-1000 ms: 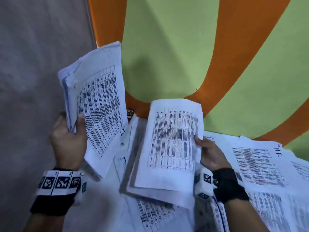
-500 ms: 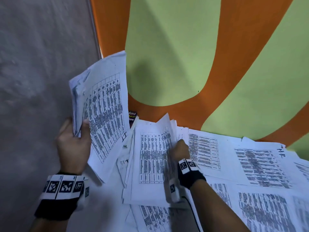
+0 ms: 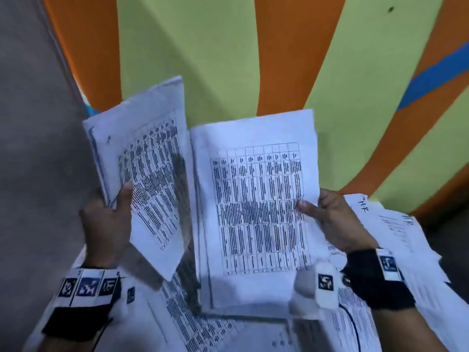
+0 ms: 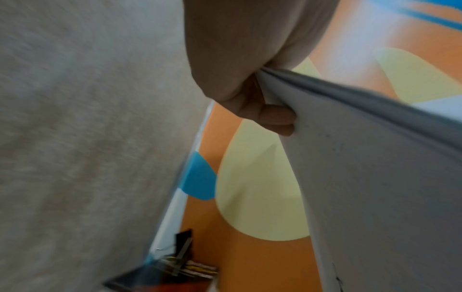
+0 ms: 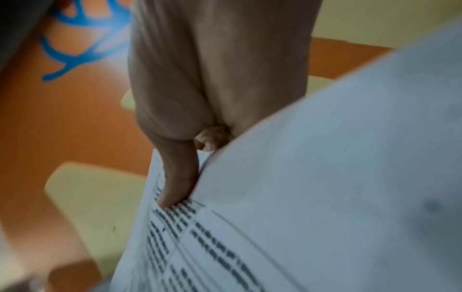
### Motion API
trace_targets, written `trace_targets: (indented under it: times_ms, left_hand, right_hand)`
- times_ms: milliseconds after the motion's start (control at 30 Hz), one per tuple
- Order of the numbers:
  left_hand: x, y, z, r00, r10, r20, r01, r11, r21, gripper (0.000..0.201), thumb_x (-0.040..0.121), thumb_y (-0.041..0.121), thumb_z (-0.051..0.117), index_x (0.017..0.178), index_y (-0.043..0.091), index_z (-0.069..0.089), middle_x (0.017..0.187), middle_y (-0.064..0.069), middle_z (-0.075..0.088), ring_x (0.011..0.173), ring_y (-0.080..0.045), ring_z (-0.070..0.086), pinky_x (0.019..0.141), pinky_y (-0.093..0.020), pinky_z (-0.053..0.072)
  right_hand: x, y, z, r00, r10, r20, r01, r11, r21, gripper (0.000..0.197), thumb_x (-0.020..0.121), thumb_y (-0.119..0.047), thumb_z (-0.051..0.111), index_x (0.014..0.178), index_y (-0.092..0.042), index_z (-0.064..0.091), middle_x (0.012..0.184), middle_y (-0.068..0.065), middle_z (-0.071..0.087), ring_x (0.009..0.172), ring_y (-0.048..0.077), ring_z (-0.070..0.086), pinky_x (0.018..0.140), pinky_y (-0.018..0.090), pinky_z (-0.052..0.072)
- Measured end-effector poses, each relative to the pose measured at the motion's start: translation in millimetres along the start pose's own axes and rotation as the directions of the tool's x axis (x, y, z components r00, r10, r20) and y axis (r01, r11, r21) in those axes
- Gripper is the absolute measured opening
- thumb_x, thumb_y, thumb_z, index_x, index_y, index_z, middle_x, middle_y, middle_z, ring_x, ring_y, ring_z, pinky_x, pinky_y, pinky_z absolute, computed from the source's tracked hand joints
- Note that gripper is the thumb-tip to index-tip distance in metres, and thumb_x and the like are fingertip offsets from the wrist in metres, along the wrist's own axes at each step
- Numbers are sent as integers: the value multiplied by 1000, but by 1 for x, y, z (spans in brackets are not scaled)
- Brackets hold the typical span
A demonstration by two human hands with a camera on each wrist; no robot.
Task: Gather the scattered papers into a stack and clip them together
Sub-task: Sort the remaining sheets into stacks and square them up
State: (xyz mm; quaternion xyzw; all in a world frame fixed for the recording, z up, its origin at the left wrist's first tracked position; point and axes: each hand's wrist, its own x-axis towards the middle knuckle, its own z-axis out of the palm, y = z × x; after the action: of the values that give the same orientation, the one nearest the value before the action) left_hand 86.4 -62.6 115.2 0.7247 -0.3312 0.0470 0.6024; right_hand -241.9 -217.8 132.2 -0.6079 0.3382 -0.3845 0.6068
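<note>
1. The papers were split into two bundles, both held up off the table. The left bundle (image 3: 142, 174) sat in the left hand (image 3: 106, 224), thumb clamped over its left edge and fingers curled behind. It was tilted, with the top leaning left.
2. The right bundle (image 3: 256, 199) was in the right hand (image 3: 335, 222), thumb pressed on the printed side at the right edge, fingers tucked behind it. It was held more or less upright, printed table facing the person.
3. The two bundles' inner edges looked nearly touching in the head view, probably so the right one could slide onto the left and make one stack. Pinching at the outer edges left those inner edges free to meet.
4. Plenty was still left to gather: loose sheets (image 3: 396, 232) lay fanned out on the table (image 3: 228, 59) to the right, some marked "HP", and more sheets (image 3: 215, 329) lay under the hands.
5. The table had a loud orange and green pattern. In the left wrist view something dark that could be a binder clip (image 4: 183, 249) lay near the table's edge, too blurry to tell. The grey floor (image 3: 30, 148) was off to the left.
6. Nothing really blocked the merge, though the floppy, uneven edges would need squaring up first.
</note>
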Motion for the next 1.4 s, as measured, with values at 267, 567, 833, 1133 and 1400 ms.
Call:
trace_targets:
  times_ms: [267,567,833,1133,1400]
  left_hand:
    - [-50,36,76,823,-73,563,240,944,-228,22,92,19,59,73,11,62,65,-4,64,65,-23,62,60,-29,43]
    - [-106,67,107,674,-112,731,389,894,-221,67,80,76,37,103,17,58,95,-2,63,89,-15,61,90,-35,48]
    - [-119,114,116,815,214,539,-32,945,-325,30,85,17,64,111,20,49,91,22,54,76,28,52,63,2,39]
    - [-167,94,123,817,150,557,62,937,-343,30,94,3,51,118,19,42,100,16,56,85,17,56,66,-1,42]
    - [-163,121,123,844,130,520,149,875,-461,57,88,-4,58,113,42,36,111,18,56,100,10,57,86,-16,50]
  right_hand:
    - [-24,19,-47,981,99,-169,-85,992,89,59,49,-53,88,90,-13,73,91,3,69,85,19,58,77,29,47]
    - [-60,32,-58,926,84,-369,-63,996,67,11,88,-2,62,99,-2,60,82,1,72,66,9,64,61,18,50]
    - [-75,-2,-54,691,-475,-545,291,873,-392,24,88,-6,65,96,-26,54,84,-20,64,77,-8,57,72,11,44]
    - [-97,44,-62,851,-277,-447,112,926,-361,32,92,5,53,117,-13,44,98,-13,56,87,-16,55,75,4,42]
    - [-97,16,-61,850,-267,-454,171,955,-241,62,92,-1,57,144,-4,24,134,13,50,100,-10,59,100,30,46]
